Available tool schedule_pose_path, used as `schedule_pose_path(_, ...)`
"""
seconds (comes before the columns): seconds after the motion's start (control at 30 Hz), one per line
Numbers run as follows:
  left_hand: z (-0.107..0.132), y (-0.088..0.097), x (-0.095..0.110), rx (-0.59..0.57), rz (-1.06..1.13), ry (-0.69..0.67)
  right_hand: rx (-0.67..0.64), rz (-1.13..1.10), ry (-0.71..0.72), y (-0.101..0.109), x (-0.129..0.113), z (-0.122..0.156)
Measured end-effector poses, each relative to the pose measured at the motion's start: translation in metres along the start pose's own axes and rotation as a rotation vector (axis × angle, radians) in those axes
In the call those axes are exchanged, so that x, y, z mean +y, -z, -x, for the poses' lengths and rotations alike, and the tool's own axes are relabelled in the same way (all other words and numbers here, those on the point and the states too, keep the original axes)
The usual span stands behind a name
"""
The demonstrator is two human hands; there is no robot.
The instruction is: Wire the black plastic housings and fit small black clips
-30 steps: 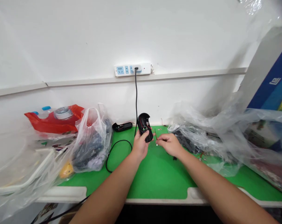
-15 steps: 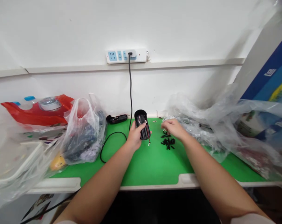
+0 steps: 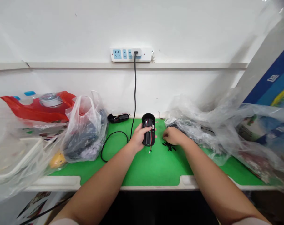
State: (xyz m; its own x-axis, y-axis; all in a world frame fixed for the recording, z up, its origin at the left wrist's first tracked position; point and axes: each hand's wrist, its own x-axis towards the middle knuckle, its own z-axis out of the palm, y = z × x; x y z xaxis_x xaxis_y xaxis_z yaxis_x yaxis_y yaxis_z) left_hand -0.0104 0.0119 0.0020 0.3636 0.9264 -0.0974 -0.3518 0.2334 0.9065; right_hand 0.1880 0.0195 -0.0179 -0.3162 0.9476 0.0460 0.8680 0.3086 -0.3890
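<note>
My left hand [image 3: 139, 137] is closed around a black plastic housing [image 3: 148, 138], its thumb lying across the front. The housing is hollow, with dark cylinders inside and a red wire that hangs below it to a small white connector [image 3: 149, 152]. My right hand [image 3: 172, 136] is over a pile of small black parts [image 3: 169, 146], fingers bent and pressed together. Whatever those fingertips may pinch is hidden. Part of the pile lies under the hand.
A second black housing [image 3: 118, 118] lies by the wall. A black cable [image 3: 135, 87] runs from the power strip [image 3: 118, 54] onto the green mat [image 3: 153, 172]. Plastic bags [image 3: 81, 137] stand left; clear plastic wrap [image 3: 203, 140] covers the right side.
My left hand and the housing have shifted right and slightly down in the view. My right hand has come lower, over the small black parts, covering more of them.
</note>
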Motion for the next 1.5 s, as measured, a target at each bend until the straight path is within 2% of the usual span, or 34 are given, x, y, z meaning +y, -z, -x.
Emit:
schedule_pose_path(0.1, 0.001, 0.000, 0.000, -0.003, 0.017, -0.008, 0.106, -0.106, -0.037, 0.004, -0.003, 0.000)
schedule_pose_path(0.17, 0.000, 0.000, 0.000, 0.001, 0.029, -0.022, 0.161, -0.333, -0.100, 0.008, -0.008, 0.002)
schedule_pose_path(0.23, 0.000, 0.001, 0.001, 0.015, 0.035, -0.019, 0.142, -0.693, -0.144, 0.011, -0.016, 0.004)
schedule_pose_path(0.33, 0.001, 0.002, 0.002, 0.031, 0.038, 0.002, 0.060, -1.231, -0.095, 0.013, -0.027, 0.009)
schedule_pose_path(0.4, 0.002, 0.001, 0.004, 0.010, 0.054, 0.002, 0.024, -1.438, -0.045, 0.012, -0.032, 0.010)
schedule_pose_path(0.47, 0.003, 0.001, 0.004, -0.013, 0.080, -0.002, 0.002, -1.536, -0.040, 0.009, -0.035, 0.010)
schedule_pose_path(0.8, 0.004, -0.002, 0.004, 0.023, 0.098, -0.005, 0.007, -1.718, -0.144, 0.009, -0.037, 0.010)
schedule_pose_path(1.0, 0.007, -0.004, 0.007, 0.042, 0.058, -0.009, 0.034, -1.685, -0.120, 0.009, -0.045, 0.010)
schedule_pose_path(1.23, 0.008, -0.004, 0.003, 0.059, -0.001, -0.019, 0.040, -1.721, -0.161, 0.007, -0.053, 0.012)
schedule_pose_path(1.5, 0.009, -0.006, 0.004, 0.073, -0.008, -0.048, 0.095, -1.621, -0.158, 0.003, -0.052, 0.011)
